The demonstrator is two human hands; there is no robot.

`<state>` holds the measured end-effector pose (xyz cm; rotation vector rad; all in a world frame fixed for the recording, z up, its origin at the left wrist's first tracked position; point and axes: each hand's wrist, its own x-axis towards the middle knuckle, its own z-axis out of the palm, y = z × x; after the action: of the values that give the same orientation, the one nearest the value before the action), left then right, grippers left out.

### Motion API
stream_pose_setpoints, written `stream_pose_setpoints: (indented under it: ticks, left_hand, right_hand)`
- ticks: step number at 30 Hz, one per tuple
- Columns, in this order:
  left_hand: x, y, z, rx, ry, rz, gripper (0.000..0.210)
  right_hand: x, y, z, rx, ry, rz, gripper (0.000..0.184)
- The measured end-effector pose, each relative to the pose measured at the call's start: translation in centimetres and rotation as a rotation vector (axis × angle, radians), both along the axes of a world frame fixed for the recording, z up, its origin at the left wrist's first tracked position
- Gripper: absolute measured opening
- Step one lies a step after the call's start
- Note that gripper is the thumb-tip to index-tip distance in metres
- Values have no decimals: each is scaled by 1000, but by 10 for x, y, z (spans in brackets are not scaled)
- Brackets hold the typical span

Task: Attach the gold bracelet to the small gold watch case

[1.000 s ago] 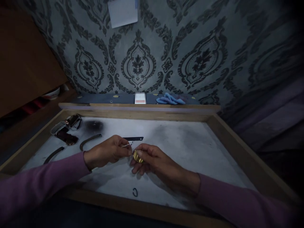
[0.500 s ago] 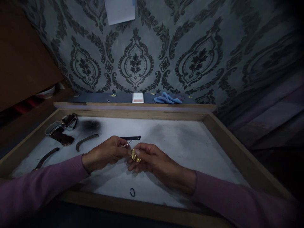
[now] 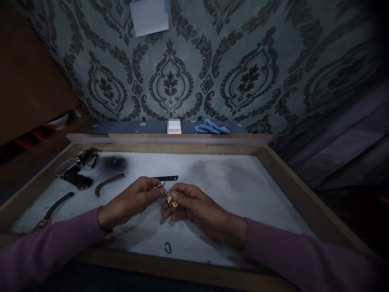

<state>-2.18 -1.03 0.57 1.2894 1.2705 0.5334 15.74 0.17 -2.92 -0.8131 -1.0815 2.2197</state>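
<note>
left hand (image 3: 132, 201): fingers pinching slim pale tool (image 3: 159, 185) | right hand (image 3: 196, 202): thumb and fingers gripping gold round piece (image 3: 172, 200), sitting at tool's four o'clock | seemingly mid-work: tool not visibly touching piece; black loop (image 3: 166, 247) lying at piece's six o'clock

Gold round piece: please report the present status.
Right hand holding gold round piece. Left hand pinching thin light object. Dark strip beyond left hand, not between them.

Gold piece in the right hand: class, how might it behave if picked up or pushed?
The gold piece is probably slippery, since its surface gleams. It looks stiff, showing no sag in the right hand. Its rounded outline suggests it might roll if set on edge.
</note>
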Motion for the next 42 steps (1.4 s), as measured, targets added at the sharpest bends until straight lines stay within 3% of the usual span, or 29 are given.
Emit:
stream_pose_setpoints:
  ticks: [3, 10, 19, 26, 30, 35, 42]
  left_hand:
    - [-1, -3, -1, 60, 35, -60, 33]
    - [-4, -2, -8, -104, -98, -11, 29]
    - [-1, 1, -13, -183, -70, 11, 24]
    - [2, 2, -17, -185, -72, -1, 22]
    - [5, 2, -19, -179, -45, 29, 20]
    - [9, 2, -15, -124, -93, 52, 20]
    - [7, 2, -9, -131, -113, 13, 15]
  right_hand:
    - [1, 0, 0, 40, 4, -14, 16]
    - [2, 1, -2, 146, -47, -26, 19]
    - [2, 0, -4, 286, -187, -14, 22]
    - [4, -6, 7, 599, -455, -13, 17]
    - [4, -8, 14, 681, -544, -1, 18]
    - [3, -8, 12, 618, -508, 25, 18]
    - [0, 2, 0, 337, -275, 14, 17]
